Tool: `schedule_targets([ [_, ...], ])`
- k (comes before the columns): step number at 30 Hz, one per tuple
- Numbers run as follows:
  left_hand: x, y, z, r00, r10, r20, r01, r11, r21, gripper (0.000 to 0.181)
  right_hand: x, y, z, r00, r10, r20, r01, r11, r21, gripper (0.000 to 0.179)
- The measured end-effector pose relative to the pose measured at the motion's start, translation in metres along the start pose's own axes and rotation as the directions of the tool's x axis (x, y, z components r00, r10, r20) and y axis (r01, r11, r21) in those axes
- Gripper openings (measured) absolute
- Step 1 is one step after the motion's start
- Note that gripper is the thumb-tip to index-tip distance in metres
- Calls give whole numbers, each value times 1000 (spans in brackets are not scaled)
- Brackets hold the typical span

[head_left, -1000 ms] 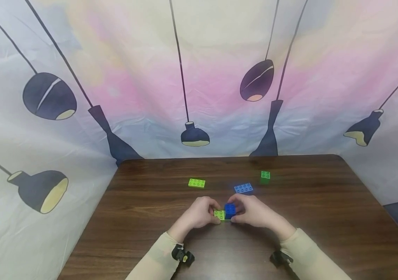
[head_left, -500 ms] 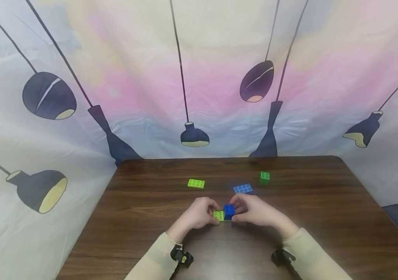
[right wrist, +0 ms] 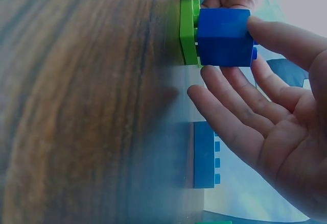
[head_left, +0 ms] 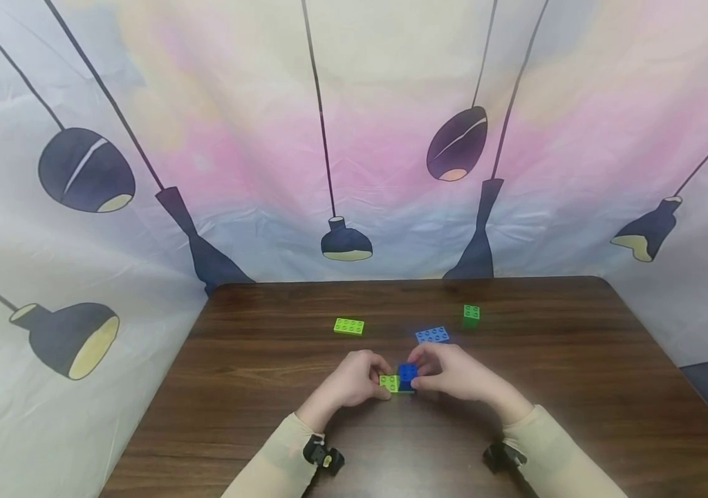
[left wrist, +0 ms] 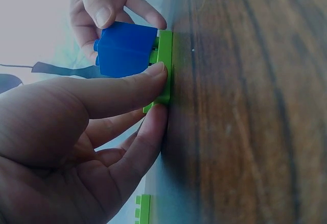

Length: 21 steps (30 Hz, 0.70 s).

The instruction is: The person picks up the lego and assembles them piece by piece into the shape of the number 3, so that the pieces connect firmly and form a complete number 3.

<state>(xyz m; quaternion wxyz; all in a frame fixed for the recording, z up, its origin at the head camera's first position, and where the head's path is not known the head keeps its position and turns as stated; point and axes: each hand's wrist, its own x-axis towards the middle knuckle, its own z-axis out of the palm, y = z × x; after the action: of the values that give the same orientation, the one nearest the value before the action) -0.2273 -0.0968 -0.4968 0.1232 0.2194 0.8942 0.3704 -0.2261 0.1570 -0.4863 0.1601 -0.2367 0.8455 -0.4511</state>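
Observation:
A lime green flat brick lies on the brown wooden table in front of me. A dark blue square brick sits on its right end. My left hand pinches the lime brick between thumb and forefinger. My right hand pinches the blue brick with thumb and forefinger, its other fingers spread loosely. In the left wrist view the blue brick looks slightly tilted on the lime one.
Farther back on the table lie a second lime flat brick, a light blue flat brick and a small green brick. A printed curtain hangs close behind the table's far edge.
Both hands stay on the two bricks; the blue brick has settled slightly lower onto the lime one. Otherwise nothing has moved.

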Motion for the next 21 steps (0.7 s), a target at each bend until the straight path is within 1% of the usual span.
schedule_targets([
  [5, 0, 0, 0, 1000, 5, 0, -5, 1000, 7, 30, -1, -2, 0, 1000, 13, -13, -14, 1000, -22, 31],
  [12, -1, 0, 0, 1000, -17, 2, 17, 1000, 2, 29, 0, -1, 3, 999, 26, -34, -27, 999, -32, 28],
  [21, -1, 1, 0, 1000, -12, 2, 12, 1000, -2, 29, 1, 3, 4, 998, 9, -59, -12, 999, -51, 28],
])
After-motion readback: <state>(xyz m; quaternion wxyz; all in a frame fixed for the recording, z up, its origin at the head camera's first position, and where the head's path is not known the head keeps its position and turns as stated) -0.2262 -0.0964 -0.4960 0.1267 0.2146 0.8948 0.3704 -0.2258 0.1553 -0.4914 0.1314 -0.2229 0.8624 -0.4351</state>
